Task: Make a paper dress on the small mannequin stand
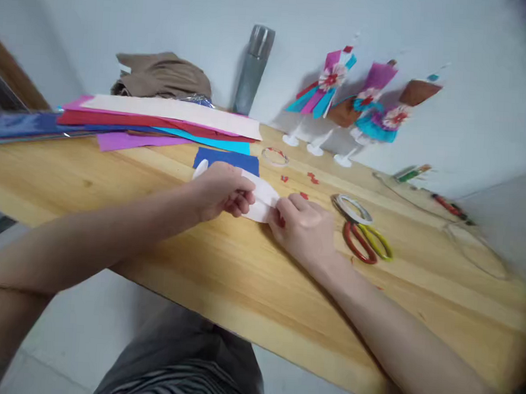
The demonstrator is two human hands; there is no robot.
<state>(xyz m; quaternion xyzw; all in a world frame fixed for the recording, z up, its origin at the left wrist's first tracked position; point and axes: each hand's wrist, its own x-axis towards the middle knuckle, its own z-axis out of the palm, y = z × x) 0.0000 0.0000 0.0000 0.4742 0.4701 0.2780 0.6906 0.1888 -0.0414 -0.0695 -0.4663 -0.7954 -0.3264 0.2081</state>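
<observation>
My left hand (222,190) is curled over a white foam piece (263,198) lying on the wooden table (241,267), with its fingers closed on the piece's left part. My right hand (303,224) pinches the same white piece at its right end, fingers pressed together. A small bit of red shows at the right fingertips. A blue sheet (227,158) lies just behind the white piece.
A stack of coloured sheets (160,122) fills the back left, with a brown cloth (163,75) and a grey flask (254,68) behind it. Paper doll figures (340,95) stand by the wall. Tape rolls (354,207), red and yellow scissors (367,242) and red scraps (312,177) lie to the right.
</observation>
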